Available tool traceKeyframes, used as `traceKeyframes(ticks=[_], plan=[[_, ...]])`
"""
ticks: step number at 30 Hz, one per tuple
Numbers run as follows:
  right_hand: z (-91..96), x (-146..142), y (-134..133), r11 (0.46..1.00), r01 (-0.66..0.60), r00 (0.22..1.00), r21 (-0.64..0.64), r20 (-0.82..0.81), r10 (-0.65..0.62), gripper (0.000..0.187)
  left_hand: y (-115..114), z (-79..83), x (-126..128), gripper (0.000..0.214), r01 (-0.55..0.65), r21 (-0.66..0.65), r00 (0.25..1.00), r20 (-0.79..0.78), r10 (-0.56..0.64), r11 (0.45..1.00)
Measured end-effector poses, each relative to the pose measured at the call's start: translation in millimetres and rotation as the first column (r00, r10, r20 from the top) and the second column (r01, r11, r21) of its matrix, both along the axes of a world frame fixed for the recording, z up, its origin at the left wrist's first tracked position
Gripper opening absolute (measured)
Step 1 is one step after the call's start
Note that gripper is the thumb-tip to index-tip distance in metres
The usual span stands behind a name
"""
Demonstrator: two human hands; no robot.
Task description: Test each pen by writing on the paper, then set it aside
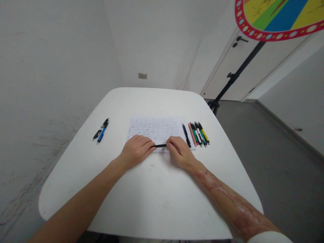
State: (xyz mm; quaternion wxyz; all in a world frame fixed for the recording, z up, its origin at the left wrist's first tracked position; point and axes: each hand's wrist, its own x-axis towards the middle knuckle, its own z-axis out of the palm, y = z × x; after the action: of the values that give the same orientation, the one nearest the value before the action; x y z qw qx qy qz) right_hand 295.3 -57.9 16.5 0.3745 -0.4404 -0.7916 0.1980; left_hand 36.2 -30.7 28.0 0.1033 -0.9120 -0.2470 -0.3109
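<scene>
Head view: forearms point(101, 184) converge, left hand point(136, 149) and right hand point(180, 152) pinching a black pen point(161, 145) at either end.

Black pen point(161, 145): both ends buried, can't tell tip from tail.
Left grip point(138, 149) covers one end, right grip point(180, 153) the other; fingertips partly hidden too. Paper point(154, 127) just beyond both: near edge partly covered, writing too small to read. Row of pens point(198, 134) right of right grip: any print too small. Wheel point(280, 18) well beyond right grip: cut by top and right edges, scribbles illegible. Its stand point(243, 67): foot partly behind tabletop point(152, 101). Sleeve point(269, 237) behind right grip: cropped at bottom.
</scene>
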Motion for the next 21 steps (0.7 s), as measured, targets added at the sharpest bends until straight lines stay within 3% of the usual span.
traceKeyframes(ticks=[6, 10, 14, 21], plan=[[-0.9, -0.1, 1.1, 1.000, -0.022, 0.999, -0.004, 0.038, 0.022, 0.042, -0.3, -2.7, 0.1, 0.017, 0.010, -0.051, 1.000, 0.007, -0.010, 0.999], [-1.1, -0.3, 0.3, 1.000, 0.006, 1.000, 0.007, -0.002, -0.006, 0.032, -0.6, -2.1, -0.1, 0.018, 0.003, -0.056, 1.000, 0.018, -0.002, 0.998], [-0.9, -0.6, -0.6, 1.000, 0.003, 1.000, -0.005, 0.011, -0.003, 0.038, -0.5, -0.2, 0.0, 0.018, 0.000, -0.027, 1.000, 0.002, 0.000, 1.000], [1.2, 0.1, -1.4, 0.999, -0.045, 0.999, -0.016, 0.017, 0.046, 0.034, 0.0, -0.2, -0.2, 0.018, 0.005, 0.006, 1.000, 0.011, -0.005, 1.000]])
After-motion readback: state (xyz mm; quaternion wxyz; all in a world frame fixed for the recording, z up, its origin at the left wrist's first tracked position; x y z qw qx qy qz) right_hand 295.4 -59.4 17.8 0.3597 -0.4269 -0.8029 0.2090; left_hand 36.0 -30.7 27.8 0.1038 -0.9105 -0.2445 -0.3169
